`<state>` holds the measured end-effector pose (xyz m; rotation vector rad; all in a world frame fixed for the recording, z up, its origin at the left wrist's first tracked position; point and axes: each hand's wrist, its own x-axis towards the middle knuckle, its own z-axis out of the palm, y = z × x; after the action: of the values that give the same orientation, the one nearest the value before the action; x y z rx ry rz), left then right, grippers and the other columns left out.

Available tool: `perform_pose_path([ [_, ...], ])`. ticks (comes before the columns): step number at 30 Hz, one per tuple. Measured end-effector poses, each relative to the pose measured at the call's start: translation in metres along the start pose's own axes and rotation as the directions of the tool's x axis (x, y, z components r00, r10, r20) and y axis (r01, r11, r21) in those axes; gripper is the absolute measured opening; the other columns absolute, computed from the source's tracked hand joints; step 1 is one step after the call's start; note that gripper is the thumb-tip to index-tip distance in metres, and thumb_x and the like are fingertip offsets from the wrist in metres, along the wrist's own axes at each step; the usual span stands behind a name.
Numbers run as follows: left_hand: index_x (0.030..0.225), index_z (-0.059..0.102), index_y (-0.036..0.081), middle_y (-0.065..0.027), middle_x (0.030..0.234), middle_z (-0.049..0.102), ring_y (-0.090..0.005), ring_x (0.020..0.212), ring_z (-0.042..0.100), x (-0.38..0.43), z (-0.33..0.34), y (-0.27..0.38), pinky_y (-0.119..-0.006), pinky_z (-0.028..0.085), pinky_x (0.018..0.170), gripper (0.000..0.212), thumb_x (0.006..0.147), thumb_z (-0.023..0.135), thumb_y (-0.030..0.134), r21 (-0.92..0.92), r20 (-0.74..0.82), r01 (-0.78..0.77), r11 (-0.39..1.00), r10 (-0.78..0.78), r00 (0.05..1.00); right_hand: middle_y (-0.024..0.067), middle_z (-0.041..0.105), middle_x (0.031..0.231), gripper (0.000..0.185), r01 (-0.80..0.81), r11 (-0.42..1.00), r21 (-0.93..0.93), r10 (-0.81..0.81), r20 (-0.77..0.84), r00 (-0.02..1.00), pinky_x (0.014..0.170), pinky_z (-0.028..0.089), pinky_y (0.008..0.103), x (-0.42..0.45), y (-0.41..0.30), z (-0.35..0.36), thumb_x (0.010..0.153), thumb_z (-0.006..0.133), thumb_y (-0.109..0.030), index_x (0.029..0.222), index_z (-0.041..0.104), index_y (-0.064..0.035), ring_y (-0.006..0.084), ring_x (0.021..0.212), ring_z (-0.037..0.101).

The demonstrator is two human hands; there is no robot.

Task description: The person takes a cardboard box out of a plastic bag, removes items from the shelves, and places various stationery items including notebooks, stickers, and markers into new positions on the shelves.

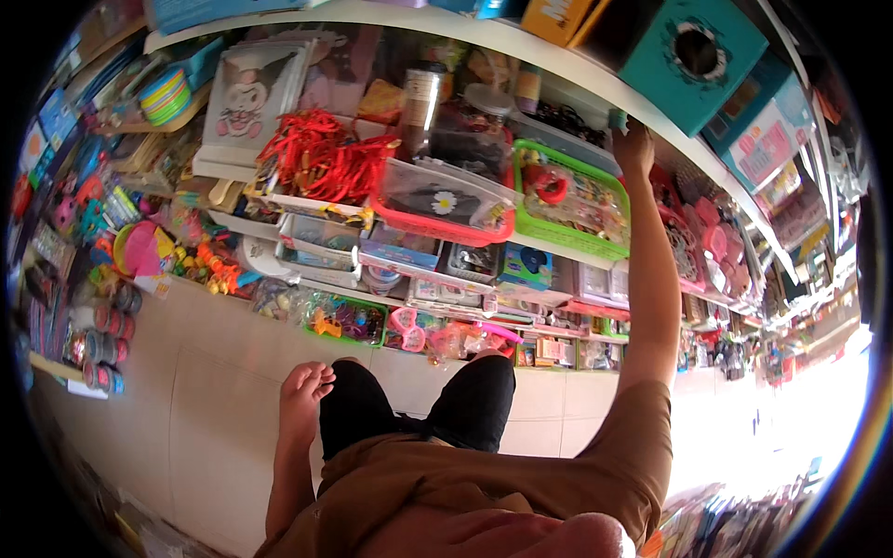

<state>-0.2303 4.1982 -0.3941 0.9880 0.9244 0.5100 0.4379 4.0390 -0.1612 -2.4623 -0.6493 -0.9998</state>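
My right hand [633, 146] reaches up to the shelf, just behind the green plastic basket [572, 240]. Its fingers are at a small green cylindrical item [617, 118]; whether they grip it is not plain. Left of it, dark items lie in a grey tray [558, 136]. The green basket holds packets and a red ring-shaped item [551, 188]. Beside it stands a red basket [446, 230] with a flower-print pouch [444, 202]. My left hand [307, 383] hangs beside my left knee with loosely curled fingers, and nothing shows in it.
A white shelf edge [488, 31] runs above my right hand, with a teal box [698, 63] on it. Red cords [324, 157] fill a bin at the left. Lower shelves hold small boxes, and toys [143, 247] crowd the left side above the tiled floor [209, 390].
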Motion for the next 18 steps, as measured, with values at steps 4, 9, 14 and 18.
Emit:
perform_pose_path([
  [4,0.110,0.066,0.007,-0.0057,0.106,0.069,-0.0171,0.099,0.066,0.012,0.009,-0.002,-0.032,0.052,0.088,0.018,0.102,0.058,0.020,-0.025,0.112,-0.018,1.000,0.021,0.993,0.0198,0.071,0.114,0.044,0.215,0.930,0.300,-0.278,0.189,0.942,0.089,0.054,0.0445,-0.028,-0.082,-0.046,0.091,0.067,-0.037,0.122,0.064,-0.0055,0.0366,0.105,0.069],
  [9,0.111,0.066,0.007,-0.0062,0.107,0.070,-0.0173,0.100,0.066,0.012,0.025,-0.002,-0.032,0.052,0.088,0.019,0.102,0.059,0.021,-0.031,0.181,-0.082,0.996,0.086,0.980,0.0222,0.073,0.106,0.068,0.223,0.743,0.631,-0.538,0.365,0.760,0.092,0.054,0.0449,-0.064,-0.231,-0.079,0.089,0.070,-0.041,0.141,0.050,-0.0029,0.0386,0.102,0.070],
  [14,0.114,0.063,0.004,-0.0057,0.104,0.069,-0.0144,0.098,0.065,0.009,0.051,-0.015,-0.029,0.050,0.086,0.022,0.103,0.061,0.022,0.024,0.350,-0.116,0.993,0.100,0.931,0.0284,0.070,0.107,0.085,0.353,0.811,0.467,-0.541,0.368,0.756,0.095,0.051,0.0494,-0.059,-0.287,-0.041,0.089,0.064,-0.056,0.151,0.037,-0.0047,0.0433,0.108,0.067],
  [18,0.114,0.062,0.003,-0.0057,0.106,0.068,-0.0151,0.100,0.064,0.006,0.066,-0.012,-0.030,0.050,0.089,0.020,0.105,0.058,0.020,0.030,0.431,-0.142,0.989,0.116,0.895,0.0268,0.070,0.109,0.085,0.248,0.795,0.553,-0.454,0.272,0.848,0.097,0.051,0.0474,-0.067,-0.300,-0.033,0.082,0.074,-0.052,0.143,0.043,-0.0014,0.0433,0.109,0.065],
])
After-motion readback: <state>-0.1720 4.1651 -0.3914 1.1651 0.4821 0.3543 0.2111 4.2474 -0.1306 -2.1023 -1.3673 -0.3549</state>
